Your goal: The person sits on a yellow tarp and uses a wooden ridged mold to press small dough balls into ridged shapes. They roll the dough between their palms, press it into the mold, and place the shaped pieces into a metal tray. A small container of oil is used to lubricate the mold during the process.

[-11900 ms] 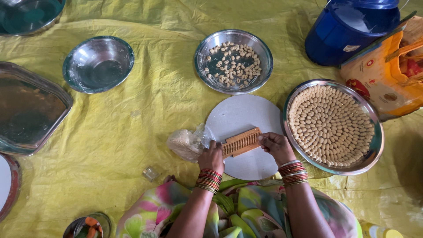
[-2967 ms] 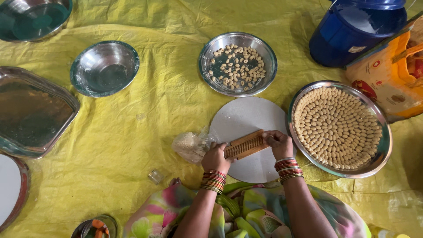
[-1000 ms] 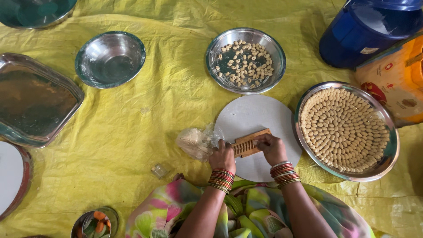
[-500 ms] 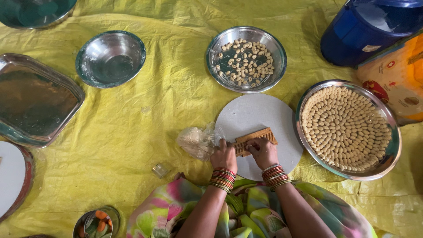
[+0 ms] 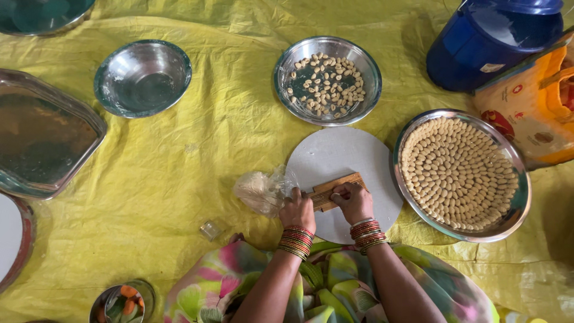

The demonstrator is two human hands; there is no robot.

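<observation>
Both hands clamped on ridged wooden comb [image 5: 336, 189]: left hand [image 5: 297, 209] steadies, right hand [image 5: 354, 203] presses. Keep pressure even, comb flat on round board [image 5: 341, 155].

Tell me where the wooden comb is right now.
The wooden comb lies on the round white board at bottom centre, under the left hand and right hand, left of the full metal plate.

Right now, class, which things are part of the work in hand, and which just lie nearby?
In use: left hand, right hand, ridged wooden board, round white board, plate of shaped pieces, dough bag.
Lying about: empty steel bowl, blue bin, steel tray.
</observation>
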